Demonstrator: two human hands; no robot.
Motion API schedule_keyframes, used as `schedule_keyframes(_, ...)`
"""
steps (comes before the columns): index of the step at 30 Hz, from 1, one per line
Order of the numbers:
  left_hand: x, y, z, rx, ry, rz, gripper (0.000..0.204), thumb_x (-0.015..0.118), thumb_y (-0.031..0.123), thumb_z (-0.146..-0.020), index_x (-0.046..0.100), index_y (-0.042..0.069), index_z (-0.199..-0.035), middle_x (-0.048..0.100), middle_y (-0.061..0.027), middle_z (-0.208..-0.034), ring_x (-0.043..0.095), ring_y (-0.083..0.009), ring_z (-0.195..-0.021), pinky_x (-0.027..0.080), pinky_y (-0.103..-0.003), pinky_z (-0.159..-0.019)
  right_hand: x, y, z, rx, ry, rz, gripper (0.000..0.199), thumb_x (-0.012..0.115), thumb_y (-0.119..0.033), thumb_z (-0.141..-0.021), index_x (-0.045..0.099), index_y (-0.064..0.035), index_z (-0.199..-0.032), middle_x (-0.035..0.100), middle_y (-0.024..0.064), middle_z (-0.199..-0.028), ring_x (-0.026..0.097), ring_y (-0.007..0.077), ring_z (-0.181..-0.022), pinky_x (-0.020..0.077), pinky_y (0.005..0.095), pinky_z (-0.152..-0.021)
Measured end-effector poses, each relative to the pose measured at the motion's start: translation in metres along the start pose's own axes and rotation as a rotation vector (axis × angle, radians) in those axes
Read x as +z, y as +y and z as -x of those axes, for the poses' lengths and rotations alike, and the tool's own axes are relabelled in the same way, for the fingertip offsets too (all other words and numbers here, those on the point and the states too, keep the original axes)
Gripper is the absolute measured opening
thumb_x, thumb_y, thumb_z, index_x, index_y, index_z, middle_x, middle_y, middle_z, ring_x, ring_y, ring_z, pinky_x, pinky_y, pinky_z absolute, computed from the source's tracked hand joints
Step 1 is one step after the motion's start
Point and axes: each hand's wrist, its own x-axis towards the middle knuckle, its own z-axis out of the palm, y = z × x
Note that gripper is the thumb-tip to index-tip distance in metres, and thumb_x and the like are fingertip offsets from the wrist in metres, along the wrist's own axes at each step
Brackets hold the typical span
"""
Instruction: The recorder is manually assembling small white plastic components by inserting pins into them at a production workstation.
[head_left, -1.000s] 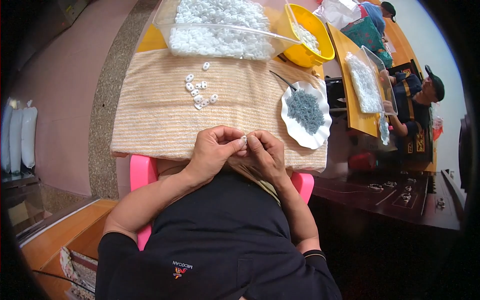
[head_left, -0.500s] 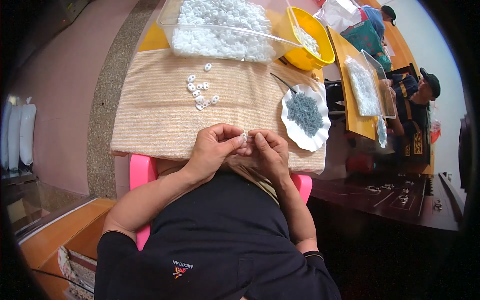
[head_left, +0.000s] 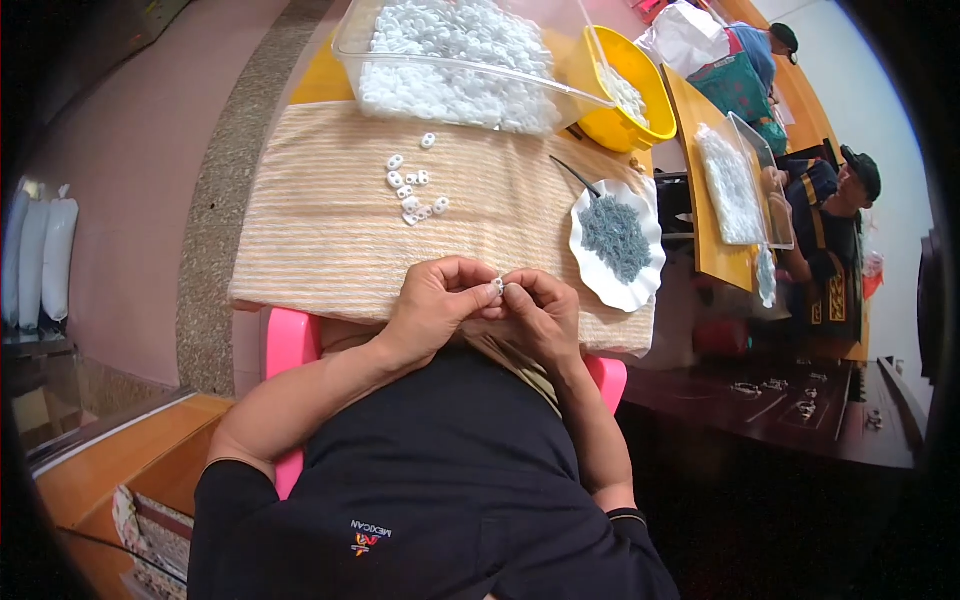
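My left hand [head_left: 438, 298] pinches a small white plastic piece [head_left: 499, 286] between thumb and fingertips, just past the front edge of the cloth. Against the same piece, my right hand [head_left: 543, 312] has its thumb and forefinger pressed together; whatever sits between them is hidden. Several loose white two-holed plastic pieces [head_left: 411, 203] lie on the striped cloth [head_left: 320, 200] ahead of my left hand. To the right of my right hand stands a white wavy-rimmed dish [head_left: 626, 294] heaped with small grey-blue parts [head_left: 615, 238].
A clear plastic bin [head_left: 480, 75] full of white pieces stands at the far side, beside a yellow basin [head_left: 652, 125]. A dark thin stick [head_left: 572, 172] leans on the dish. To the right, a person [head_left: 830, 200] sits by another table [head_left: 690, 120]. A pink stool [head_left: 290, 345] shows below the cloth.
The view has shifted slightly, so the table sits a little lower and to the right. My two hands' fingertips have come closer together around the white piece.
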Motion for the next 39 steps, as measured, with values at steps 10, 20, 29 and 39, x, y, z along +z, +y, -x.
schedule_keyframes(10,0.0,-0.003,0.001,0.01,0.017,-0.014,0.013,0.063,0.0,-0.09,0.061,-0.006,-0.102,0.066,-0.0094,-0.092,0.066,-0.0139,-0.081,0.057,-0.026,-0.075,0.004,-0.011,0.002,0.002,-0.007,0.084,0.014,0.058,-0.007,-0.095,0.062,0.0045,-0.101,0.067,0.0061,-0.086,0.064,0.0102,-0.076,0.055,0.0244,-0.071)
schedule_keyframes(20,-0.001,0.016,0.008,0.059,0.089,0.176,0.014,0.063,0.001,-0.09,0.061,0.0,-0.104,0.067,-0.0082,-0.092,0.067,-0.015,-0.081,0.058,-0.028,-0.077,0.008,-0.037,-0.022,-0.116,0.033,0.149,0.016,0.06,-0.006,-0.094,0.062,0.005,-0.106,0.065,0.005,-0.087,0.062,0.0103,-0.074,0.0546,0.0252,-0.07)
schedule_keyframes(29,0.007,0.017,0.017,0.109,0.046,0.156,0.015,0.063,0.001,-0.09,0.062,0.0,-0.105,0.067,-0.0086,-0.094,0.068,-0.0155,-0.083,0.058,-0.029,-0.078,0.048,-0.045,-0.093,-0.438,-0.077,1.238,0.02,0.065,-0.014,-0.083,0.068,-0.0074,-0.102,0.064,0.0109,-0.097,0.065,0.0342,-0.083,0.0516,0.0414,-0.07)
schedule_keyframes(39,0.005,0.019,0.016,0.138,0.043,0.145,0.015,0.065,0.002,-0.089,0.063,0.0,-0.104,0.068,-0.0087,-0.092,0.068,-0.0146,-0.082,0.059,-0.029,-0.077,0.044,-0.04,-0.095,-0.397,-0.061,1.288,0.021,0.069,-0.018,-0.081,0.065,-0.0049,-0.096,0.064,0.0136,-0.09,0.065,0.0332,-0.081,0.0511,0.042,-0.07)
